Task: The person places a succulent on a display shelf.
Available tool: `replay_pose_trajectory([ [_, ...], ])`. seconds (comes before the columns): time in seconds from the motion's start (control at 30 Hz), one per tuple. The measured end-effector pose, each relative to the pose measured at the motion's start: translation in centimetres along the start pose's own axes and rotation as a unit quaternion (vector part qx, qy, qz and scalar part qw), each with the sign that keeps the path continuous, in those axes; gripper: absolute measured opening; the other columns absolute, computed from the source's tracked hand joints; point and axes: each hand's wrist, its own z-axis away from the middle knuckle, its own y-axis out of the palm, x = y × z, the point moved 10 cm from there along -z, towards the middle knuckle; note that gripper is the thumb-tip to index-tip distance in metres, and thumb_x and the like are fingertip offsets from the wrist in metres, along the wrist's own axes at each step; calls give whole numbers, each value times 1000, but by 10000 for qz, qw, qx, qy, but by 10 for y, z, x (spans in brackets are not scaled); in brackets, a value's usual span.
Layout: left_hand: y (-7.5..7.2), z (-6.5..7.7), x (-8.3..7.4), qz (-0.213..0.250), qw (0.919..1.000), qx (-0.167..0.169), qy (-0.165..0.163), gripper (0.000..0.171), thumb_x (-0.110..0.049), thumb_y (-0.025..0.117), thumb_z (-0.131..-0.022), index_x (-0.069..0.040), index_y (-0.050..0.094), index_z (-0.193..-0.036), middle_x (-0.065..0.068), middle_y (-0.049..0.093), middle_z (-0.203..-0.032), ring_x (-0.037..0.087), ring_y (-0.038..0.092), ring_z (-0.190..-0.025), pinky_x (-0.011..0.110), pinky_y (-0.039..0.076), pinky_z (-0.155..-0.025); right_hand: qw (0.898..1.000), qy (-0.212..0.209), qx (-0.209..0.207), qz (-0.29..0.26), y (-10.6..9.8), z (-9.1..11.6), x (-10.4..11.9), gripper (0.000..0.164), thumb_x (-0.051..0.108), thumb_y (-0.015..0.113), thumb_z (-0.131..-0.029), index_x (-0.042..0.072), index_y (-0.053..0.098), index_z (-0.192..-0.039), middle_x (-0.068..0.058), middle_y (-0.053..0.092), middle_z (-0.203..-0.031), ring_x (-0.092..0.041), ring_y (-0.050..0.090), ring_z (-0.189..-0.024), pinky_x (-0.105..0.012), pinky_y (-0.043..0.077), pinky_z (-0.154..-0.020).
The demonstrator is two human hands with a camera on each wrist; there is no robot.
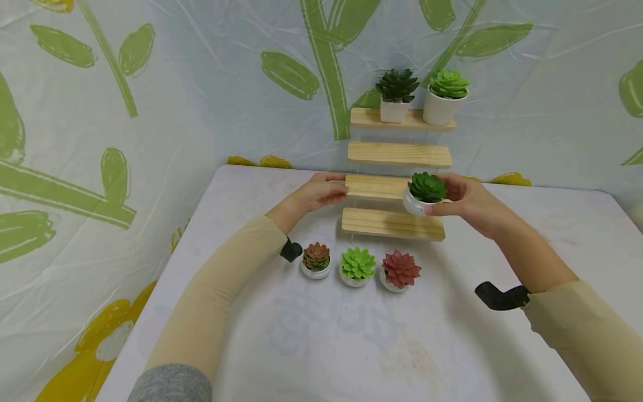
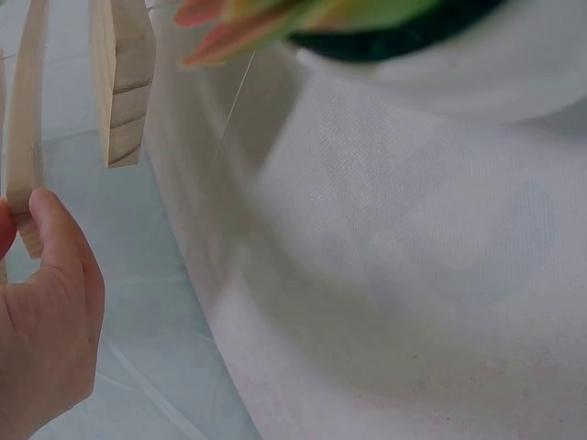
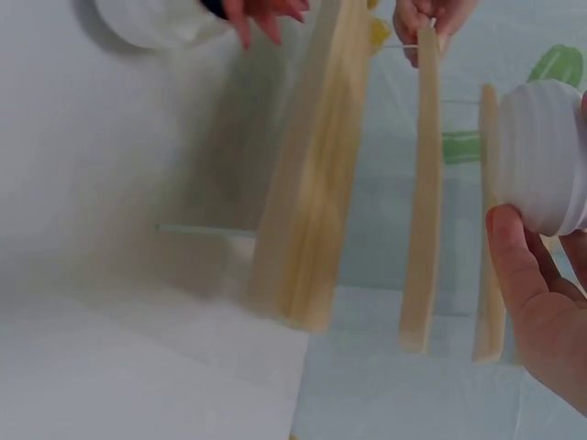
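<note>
My right hand (image 1: 474, 204) grips a dark green potted succulent (image 1: 427, 187) by its white round pot, in front of the tiered wooden shelf (image 1: 394, 223). In the right wrist view, the thumb presses against the ribbed white pot (image 3: 541, 156). At the left end of the second board from the bottom, my left hand (image 1: 321, 191) pinches the wood. The left wrist view shows thumb and finger on either side of that board's end (image 2: 27, 165). On the top board stand a dark succulent in a square pot (image 1: 394, 110) and a bright green one (image 1: 449, 92).
Before the shelf, a brown succulent (image 1: 316, 258), a light green one (image 1: 358, 264) and a red one (image 1: 400, 270) stand in a row on the white tablecloth (image 1: 321, 346). Behind rises a leaf-patterned sheet (image 1: 201, 84). Black wrist mounts stick out near both sleeves.
</note>
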Motion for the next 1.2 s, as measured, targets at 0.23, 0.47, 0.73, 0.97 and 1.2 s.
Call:
replay_pose_trajectory([
  [0.23, 0, -1, 0, 34, 10000, 43, 9, 48, 5, 58, -90, -1, 46, -136, 9, 57, -92, 13, 59, -71, 18, 53, -66, 9998, 119, -158, -5, 0, -13, 11, 60, 9, 70, -84, 4, 40, -136, 7, 53, -114, -9, 52, -101, -16, 47, -82],
  [0.47, 0, -3, 1, -14, 10000, 16, 58, 47, 5, 58, -89, -1, 47, -135, 9, 57, -92, 13, 59, -71, 18, 53, -65, 9994, 197, -169, -237, -1, -29, 20, 62, 9, 68, -86, 4, 36, -139, 7, 50, -115, -10, 51, -97, -15, 47, -81],
  [0.73, 0, -1, 1, 8, 10000, 13, 64, 48, 5, 57, -90, -1, 46, -136, 10, 56, -98, 14, 58, -75, 30, 49, -93, 9990, 238, -358, -142, -5, -47, 29, 69, 13, 68, -86, 5, 32, -144, 1, 45, -120, -12, 47, -99, -14, 46, -79],
  [0.97, 1, 1, 1, 7, 10000, 17, 65, 48, 5, 56, -90, 0, 45, -136, 11, 56, -98, 13, 58, -75, 29, 49, -92, 9974, 440, -535, -178, -5, -60, 30, 78, 19, 71, -85, 10, 26, -148, -5, 39, -130, -14, 41, -104, -23, 44, -89],
  [1.2, 0, 1, 0, -18, 10000, -10, 95, 48, 5, 57, -90, 0, 45, -136, 10, 56, -95, 13, 58, -73, 19, 54, -69, 9970, 369, -618, -289, -2, -75, 36, 77, 19, 72, -84, 13, 29, -147, -2, 42, -123, -13, 44, -104, -29, 43, -93],
])
